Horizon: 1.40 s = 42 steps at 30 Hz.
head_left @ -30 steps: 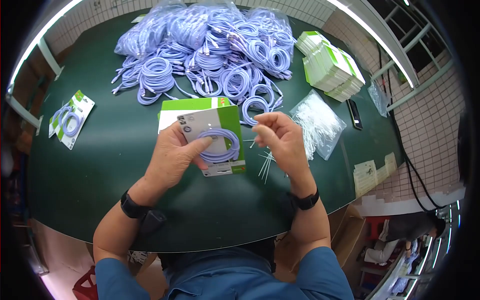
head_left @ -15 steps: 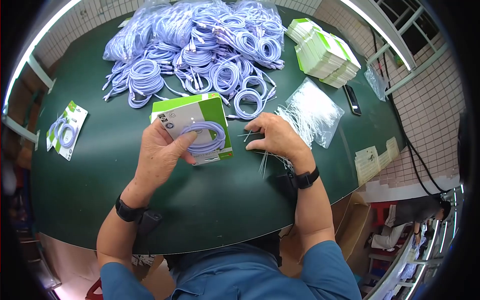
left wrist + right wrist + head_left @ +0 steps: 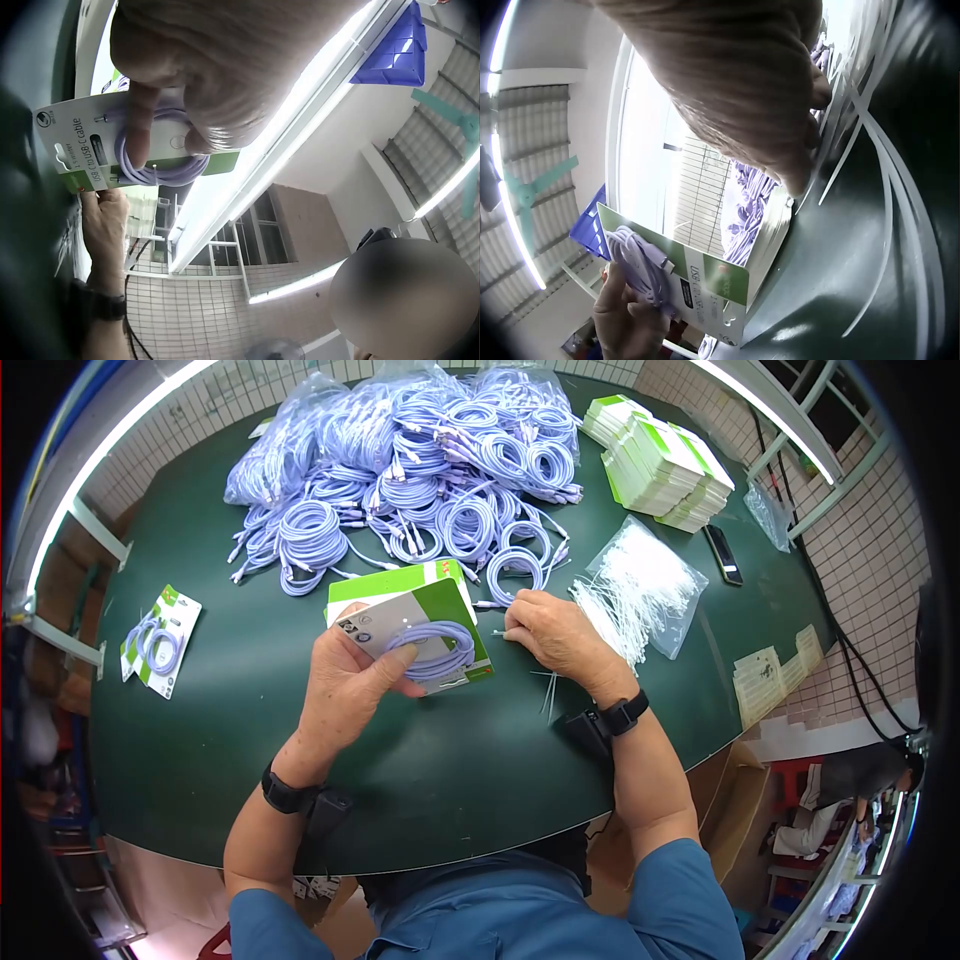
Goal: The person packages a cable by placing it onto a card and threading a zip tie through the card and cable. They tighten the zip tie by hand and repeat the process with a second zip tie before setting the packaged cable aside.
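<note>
My left hand [image 3: 345,680] grips a green-and-white packaging card [image 3: 400,612] with a coiled lavender USB-C cable [image 3: 445,647] on its face, the thumb lying across the coil. The card is tilted and overlaps a stack of similar cards [image 3: 375,584] behind it. To the right, my right hand [image 3: 560,635] is low at the table, thumb and fingertips together at a thin white cable tie [image 3: 498,633], mostly hidden by the fingers. Several loose cable ties [image 3: 549,692] lie just below that hand. In the right wrist view more white ties [image 3: 889,165] curve beside the fingertips.
A large heap of lavender cables [image 3: 410,470], partly bagged, covers the back of the table. A bag of white cable ties [image 3: 650,585] lies right, near a phone [image 3: 723,555] and stacked cards [image 3: 665,465]. A carded cable [image 3: 162,642] lies far left.
My right hand has come down from above the table to the loose ties, and its fingers have closed together there. My left hand still holds the card with the cable, tilted slightly more.
</note>
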Available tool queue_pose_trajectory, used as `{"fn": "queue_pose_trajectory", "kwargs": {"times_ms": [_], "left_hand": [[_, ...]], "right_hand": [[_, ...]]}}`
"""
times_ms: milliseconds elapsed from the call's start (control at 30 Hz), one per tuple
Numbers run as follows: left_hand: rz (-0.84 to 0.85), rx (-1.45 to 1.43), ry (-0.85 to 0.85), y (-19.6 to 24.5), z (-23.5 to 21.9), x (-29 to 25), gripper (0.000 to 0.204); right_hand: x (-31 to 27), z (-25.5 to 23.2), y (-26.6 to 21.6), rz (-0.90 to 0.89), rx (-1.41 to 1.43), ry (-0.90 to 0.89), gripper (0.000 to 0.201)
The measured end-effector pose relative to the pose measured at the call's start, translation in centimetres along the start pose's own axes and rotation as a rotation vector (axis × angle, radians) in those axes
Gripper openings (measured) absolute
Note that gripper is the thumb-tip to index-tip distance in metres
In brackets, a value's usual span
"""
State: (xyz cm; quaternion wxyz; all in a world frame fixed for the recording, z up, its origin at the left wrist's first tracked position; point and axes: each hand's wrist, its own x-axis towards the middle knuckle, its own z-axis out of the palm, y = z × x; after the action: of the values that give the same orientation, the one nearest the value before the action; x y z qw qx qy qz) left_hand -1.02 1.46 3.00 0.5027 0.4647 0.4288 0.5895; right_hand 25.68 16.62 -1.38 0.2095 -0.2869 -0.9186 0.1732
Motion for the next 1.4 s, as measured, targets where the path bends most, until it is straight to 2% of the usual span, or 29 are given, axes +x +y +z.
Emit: {"fn": "queue_pose_trajectory", "kwargs": {"times_ms": [167, 333, 467, 567, 600, 700, 867, 967, 1100, 1400], "left_hand": [[0.0, 0.114, -0.084, 0.4, 0.3, -0.8, 0.034], [0.0, 0.151, -0.081, 1.2, 1.9, -1.7, 0.028], [0.042, 0.304, -0.082, 2.7, 2.0, -2.0, 0.02], [0.538, 0.564, -0.066, 3.1, 1.4, -1.7, 0.023], [0.541, 0.557, -0.06, 2.9, 1.1, -1.4, 0.023], [0.812, 0.777, 0.046, 2.0, 0.4, -0.2, 0.028], [0.857, 0.906, 0.094, -0.1, -0.8, 0.7, 0.026], [0.905, 0.968, 0.012, -0.5, -0.8, 0.6, 0.03], [0.909, 0.96, 0.017, -0.7, -1.0, 0.7, 0.034], [0.89, 0.963, 0.028, -1.0, -1.1, 0.7, 0.032]], "right_hand": [[-0.3, 0.4, 0.4, 0.045, 0.004, 0.105, 0.009], [-0.5, -0.6, -0.8, 0.008, -0.061, 0.169, 0.007], [0.0, -1.5, -2.6, -0.09, 0.105, 0.291, 0.015], [0.3, -2.1, -4.2, -0.233, 0.235, 0.479, 0.021], [0.2, -2.3, -4.6, -0.236, 0.229, 0.471, 0.021], [-0.4, -2.7, -5.9, -0.302, 0.342, 0.57, 0.022], [-1.2, -2.9, -8.0, -0.449, 0.401, 0.608, 0.02], [-2.0, -2.8, -9.6, -0.487, 0.573, 0.565, 0.027], [-2.2, -2.8, -10.8, -0.493, 0.627, 0.477, 0.021], [-2.0, -2.1, -10.6, -0.466, 0.605, 0.448, 0.02]]}}
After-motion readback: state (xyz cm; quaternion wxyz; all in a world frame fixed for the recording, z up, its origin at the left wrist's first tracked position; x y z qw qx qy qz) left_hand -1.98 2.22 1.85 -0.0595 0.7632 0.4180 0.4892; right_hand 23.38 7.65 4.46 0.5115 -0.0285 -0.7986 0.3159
